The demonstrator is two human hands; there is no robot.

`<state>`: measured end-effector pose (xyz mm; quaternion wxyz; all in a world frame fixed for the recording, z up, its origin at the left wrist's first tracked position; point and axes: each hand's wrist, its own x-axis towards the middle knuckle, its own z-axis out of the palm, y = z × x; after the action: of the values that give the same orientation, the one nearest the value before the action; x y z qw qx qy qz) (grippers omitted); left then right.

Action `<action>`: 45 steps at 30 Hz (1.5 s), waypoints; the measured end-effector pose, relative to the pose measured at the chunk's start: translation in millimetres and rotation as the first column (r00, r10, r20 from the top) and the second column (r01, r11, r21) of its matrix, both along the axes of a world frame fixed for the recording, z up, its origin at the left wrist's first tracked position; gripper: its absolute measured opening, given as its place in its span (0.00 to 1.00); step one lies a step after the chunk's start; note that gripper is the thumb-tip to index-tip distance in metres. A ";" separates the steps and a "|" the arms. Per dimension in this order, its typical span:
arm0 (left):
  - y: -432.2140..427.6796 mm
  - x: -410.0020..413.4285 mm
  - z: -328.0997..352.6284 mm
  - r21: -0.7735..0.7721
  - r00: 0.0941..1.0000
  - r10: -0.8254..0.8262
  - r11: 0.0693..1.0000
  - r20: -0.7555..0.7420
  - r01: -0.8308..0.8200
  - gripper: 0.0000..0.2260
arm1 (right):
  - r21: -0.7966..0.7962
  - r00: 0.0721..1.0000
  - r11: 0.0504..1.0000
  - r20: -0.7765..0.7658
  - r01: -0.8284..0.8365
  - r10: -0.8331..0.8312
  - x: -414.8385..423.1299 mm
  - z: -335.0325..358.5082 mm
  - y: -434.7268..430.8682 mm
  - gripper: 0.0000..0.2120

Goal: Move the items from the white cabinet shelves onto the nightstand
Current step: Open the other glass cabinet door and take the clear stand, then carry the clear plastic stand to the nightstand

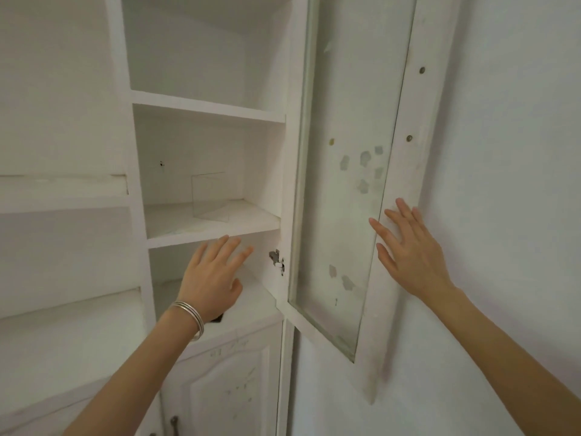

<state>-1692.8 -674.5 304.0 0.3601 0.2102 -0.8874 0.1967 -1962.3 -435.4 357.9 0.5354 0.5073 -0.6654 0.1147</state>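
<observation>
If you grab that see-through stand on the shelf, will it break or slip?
The clear stand looks thin and smooth, so probably light and slippery. It looks stiff, like glass or plastic, so it may crack if dropped. Its flat foot lies on the shelf, so a push would likely slide it.

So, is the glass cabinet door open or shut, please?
Open: the glass door stands swung out right, baring the shelves; the right hand lies flat on its frame.

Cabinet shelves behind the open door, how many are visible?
3: the upper shelf, the middle shelf holding a clear stand, and the bottom shelf beneath the left hand. Others may lie above the frame.
</observation>
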 end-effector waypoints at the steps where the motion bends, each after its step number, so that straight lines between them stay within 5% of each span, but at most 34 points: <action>1: 2.3 1.5 -1.4 0.007 1.000 0.011 1.000 -0.002 -0.011 0.30 | -0.003 1.000 1.000 -0.003 -0.002 0.002 -0.7 -1.7 -1.5 0.19; 16: -53.0 74.6 10.4 -0.022 0.977 0.212 0.977 0.015 -0.211 0.28 | -0.006 0.892 0.897 0.110 -0.441 0.439 89.2 -26.5 -166.7 0.14; 25: -151.2 57.1 41.2 -0.085 0.991 0.128 0.989 0.041 -0.124 0.25 | -0.066 0.900 0.909 0.131 -0.411 0.416 93.7 3.1 -304.7 0.15; 35: -224.3 22.8 51.9 -0.200 0.997 0.047 0.979 0.057 -0.035 0.21 | 0.049 0.840 0.968 0.508 -0.248 0.190 57.5 28.8 -407.0 0.28; 45: -236.1 21.1 45.4 -0.263 0.997 0.033 0.965 0.064 -0.015 0.21 | -0.099 0.638 0.917 0.690 -0.386 0.343 54.1 43.7 -411.4 0.11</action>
<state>-1671.7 -910.6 349.4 0.3521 0.1647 -0.8627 0.3236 -1908.2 -846.8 401.7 0.1970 0.5655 -0.7036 0.3825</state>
